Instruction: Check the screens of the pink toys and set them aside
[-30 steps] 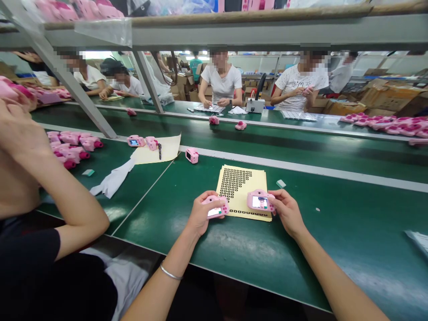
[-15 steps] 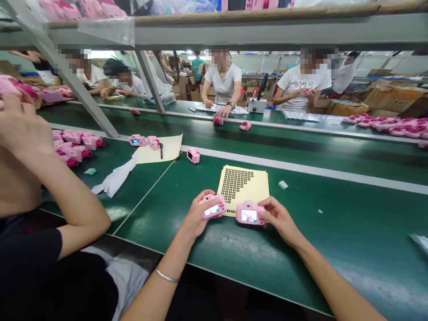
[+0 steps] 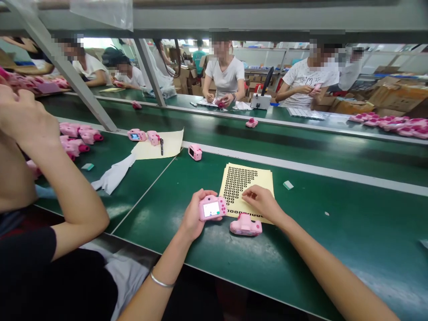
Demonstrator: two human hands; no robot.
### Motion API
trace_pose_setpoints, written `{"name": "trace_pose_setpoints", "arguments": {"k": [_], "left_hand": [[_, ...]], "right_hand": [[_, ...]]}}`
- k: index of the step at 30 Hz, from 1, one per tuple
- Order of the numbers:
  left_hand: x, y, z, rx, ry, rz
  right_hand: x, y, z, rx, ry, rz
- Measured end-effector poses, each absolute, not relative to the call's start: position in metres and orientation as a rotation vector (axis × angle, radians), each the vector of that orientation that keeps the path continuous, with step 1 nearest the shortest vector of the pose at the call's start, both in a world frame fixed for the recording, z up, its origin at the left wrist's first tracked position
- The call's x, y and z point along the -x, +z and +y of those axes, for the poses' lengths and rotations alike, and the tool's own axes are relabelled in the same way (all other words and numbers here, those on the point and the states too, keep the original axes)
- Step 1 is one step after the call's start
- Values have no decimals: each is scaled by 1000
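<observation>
Softly pink, magenta-buttoned, white-screened camera point(image 3: 212, 208) clamped in left grip point(image 3: 195, 216), right grip point(image 3: 264, 203) unclear.

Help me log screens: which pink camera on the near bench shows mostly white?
The pink camera held in the left hand: its screen is mostly white. The dark-screened camera and blue-screened camera differ; the unheld camera near the right hand shows no screen.

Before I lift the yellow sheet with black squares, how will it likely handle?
The yellow sheet looks thin, so it will probably flex easily. Its doubled edges hint at stacked layers, which might slide apart. Lying flat on the green table, it seems unlikely to roll or tip.
</observation>
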State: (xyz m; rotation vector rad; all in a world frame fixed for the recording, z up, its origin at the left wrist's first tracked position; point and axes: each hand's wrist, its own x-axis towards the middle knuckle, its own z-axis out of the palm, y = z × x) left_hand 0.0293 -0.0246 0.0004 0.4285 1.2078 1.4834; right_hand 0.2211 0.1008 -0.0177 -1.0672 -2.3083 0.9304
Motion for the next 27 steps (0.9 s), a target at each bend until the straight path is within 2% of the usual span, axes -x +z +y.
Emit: {"name": "trace_pose_setpoints", "arguments": {"k": [14, 19, 23, 27], "left_hand": [[-31, 0, -28, -480, 1458, 1167], [-32, 0, -29, -485, 1461, 1180], [-34, -1, -29, -506, 1464, 1196], [-36, -3, -29, -503, 1477, 1212]], "right_hand": [[-194, -23, 95, 1251, 800, -2385], [-194, -7, 93, 1119, 868, -2427], [-186, 19, 74, 809, 1013, -2419], [-168, 34, 51, 738, 734, -2582]]}}
